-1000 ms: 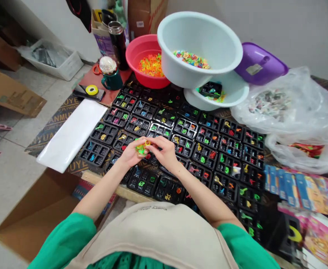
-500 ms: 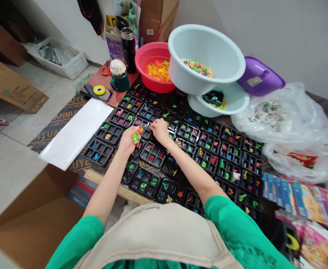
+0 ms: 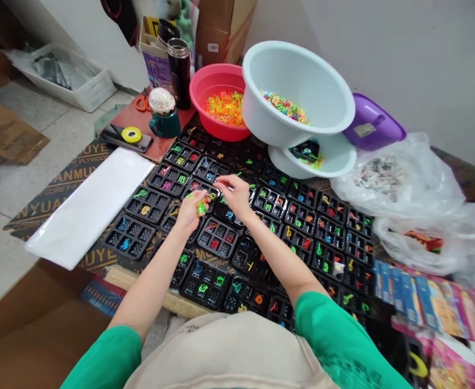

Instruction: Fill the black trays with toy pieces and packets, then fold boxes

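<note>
Several small green-and-orange plastic pieces crowd the grasping left hand; loosening could spill them onto black compartmented plastic trays beneath. Half-curled beside it, the right hand: contents unclear to me.

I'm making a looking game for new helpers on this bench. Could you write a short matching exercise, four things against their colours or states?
Column one
1. Mug
2. Left hand
3. Tape roll
4. Trays

Column two
A. Black and divided into compartments
B. Yellow and ring-shaped
C. Dark blue-green, with a handle
D. Holding small bright pieces

Right pairs: 1-C, 2-D, 3-B, 4-A
</note>
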Demonstrator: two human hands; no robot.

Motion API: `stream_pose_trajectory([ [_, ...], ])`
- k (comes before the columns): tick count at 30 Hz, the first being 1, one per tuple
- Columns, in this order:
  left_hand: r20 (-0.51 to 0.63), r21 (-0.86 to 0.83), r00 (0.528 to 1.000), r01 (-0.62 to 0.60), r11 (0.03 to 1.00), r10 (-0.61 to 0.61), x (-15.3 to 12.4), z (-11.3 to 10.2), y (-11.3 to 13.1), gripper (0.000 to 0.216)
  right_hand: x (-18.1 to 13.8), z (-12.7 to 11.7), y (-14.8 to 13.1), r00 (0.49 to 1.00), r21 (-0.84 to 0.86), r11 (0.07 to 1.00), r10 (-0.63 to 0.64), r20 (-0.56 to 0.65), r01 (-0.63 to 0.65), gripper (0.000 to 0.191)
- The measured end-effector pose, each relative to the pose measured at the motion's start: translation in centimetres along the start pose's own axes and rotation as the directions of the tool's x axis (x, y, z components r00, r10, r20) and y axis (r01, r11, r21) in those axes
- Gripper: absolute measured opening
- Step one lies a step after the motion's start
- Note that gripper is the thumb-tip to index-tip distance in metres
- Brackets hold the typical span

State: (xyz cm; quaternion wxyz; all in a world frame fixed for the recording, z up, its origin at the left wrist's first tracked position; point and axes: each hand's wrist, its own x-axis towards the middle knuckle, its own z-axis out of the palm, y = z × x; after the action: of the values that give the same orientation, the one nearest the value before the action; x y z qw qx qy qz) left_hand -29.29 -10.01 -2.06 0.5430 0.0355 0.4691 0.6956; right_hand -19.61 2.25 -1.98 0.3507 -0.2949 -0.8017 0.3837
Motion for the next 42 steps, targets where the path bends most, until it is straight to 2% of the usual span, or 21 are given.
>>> stream_pose_trajectory([
  [2, -0.023, 0.057, 0.999, -0.029, 0.998, 0.031, 0.0, 0.0, -0.2, 0.043, 2.3, -0.1, 2.2, 1.0, -0.182, 0.983, -0.029, -0.008, 0.027, 0.011],
  [5, -0.022, 0.131, 0.999, -0.04, 0.991, 0.044, 0.0, 0.1, -0.3, 0.041, 5.1, 0.0, 4.7, 0.997, -0.387, 0.922, 0.004, 0.078, 0.027, 0.01],
  [7, -0.025, 0.158, 0.999, -0.034, 0.987, 0.038, -0.1, 0.1, -0.4, 0.039, 5.5, 0.2, 4.8, 0.996, -0.399, 0.917, 0.014, 0.087, 0.022, 0.013],
  [9, -0.015, 0.19, 0.999, -0.043, 0.981, 0.047, -0.1, 0.2, -0.5, 0.034, 4.7, 0.3, 3.5, 0.995, -0.304, 0.951, -0.018, 0.101, 0.049, 0.024],
  [10, -0.004, 0.212, 0.998, -0.061, 0.975, 0.063, -0.2, 0.2, -0.7, 0.03, 4.0, 0.3, 2.5, 0.987, -0.224, 0.971, -0.05, 0.152, 0.084, 0.027],
  [11, 0.003, 0.236, 0.996, -0.084, 0.968, 0.085, -0.2, 0.3, -0.8, 0.026, 3.2, 0.4, 1.3, 0.967, -0.132, 0.983, -0.096, 0.235, 0.129, 0.026],
  [13, 0.0, 0.276, 0.992, -0.121, 0.953, 0.126, -0.2, 0.4, -1.1, 0.017, 1.7, 0.5, -0.8, 0.881, 0.035, 0.975, -0.214, 0.422, 0.22, 0.02],
  [15, -0.016, 0.288, 0.99, -0.132, 0.949, 0.142, -0.3, 0.5, -1.4, 0.014, 0.7, 0.6, -2.4, 0.803, 0.085, 0.951, -0.298, 0.516, 0.299, 0.021],
  [18, -0.025, 0.273, 0.993, -0.103, 0.956, 0.114, -0.4, 0.4, -1.5, 0.013, 0.1, 0.3, -3.7, 0.759, -0.041, 0.909, -0.321, 0.567, 0.415, 0.026],
  [22, -0.029, 0.272, 0.994, -0.097, 0.957, 0.109, -0.5, 0.3, -1.3, 0.015, -0.1, -0.4, -4.4, 0.681, -0.185, 0.823, -0.293, 0.672, 0.537, 0.022],
  [24, -0.014, 0.237, 0.996, -0.087, 0.968, 0.093, -0.6, 0.3, -1.1, 0.019, -0.3, -0.6, -4.6, 0.714, -0.227, 0.823, -0.274, 0.644, 0.52, 0.024],
  [27, 0.021, 0.158, 0.999, -0.034, 0.987, 0.031, -0.7, 0.5, -0.7, 0.027, -0.6, -0.5, -4.3, 0.842, -0.248, 0.874, -0.27, 0.467, 0.417, 0.027],
  [29, 0.044, 0.114, 0.999, -0.027, 0.993, 0.023, -0.8, 0.6, -0.4, 0.034, -0.4, -0.4, -3.8, 0.894, -0.203, 0.911, -0.273, 0.355, 0.359, 0.026],
  [31, 0.062, 0.074, 0.998, -0.023, 0.997, 0.018, -0.9, 0.5, -0.1, 0.038, 0.6, -0.6, -2.8, 0.927, -0.178, 0.934, -0.256, 0.275, 0.311, 0.026],
  [34, 0.091, -0.05, 0.994, 0.06, 0.997, -0.055, -0.7, 0.2, 0.4, 0.037, 4.0, -1.3, -0.1, 0.983, -0.317, 0.932, -0.147, 0.113, 0.176, 0.027],
  [36, 0.108, -0.173, 0.987, 0.14, 0.975, -0.123, -0.5, 0.0, 0.8, 0.033, 7.2, -2.0, 2.3, 0.999, -0.458, 0.888, -0.05, 0.008, 0.048, 0.027],
  [38, 0.12, -0.289, 0.977, 0.205, 0.935, -0.177, -0.3, -0.3, 1.2, 0.029, 10.1, -2.5, 4.8, 0.999, -0.567, 0.823, 0.039, -0.021, -0.044, 0.027],
  [42, 0.122, -0.445, 0.969, 0.248, 0.86, -0.216, -0.1, -0.7, 2.0, 0.015, 13.3, -2.3, 7.5, 0.99, -0.657, 0.752, 0.125, 0.065, -0.052, 0.028],
])
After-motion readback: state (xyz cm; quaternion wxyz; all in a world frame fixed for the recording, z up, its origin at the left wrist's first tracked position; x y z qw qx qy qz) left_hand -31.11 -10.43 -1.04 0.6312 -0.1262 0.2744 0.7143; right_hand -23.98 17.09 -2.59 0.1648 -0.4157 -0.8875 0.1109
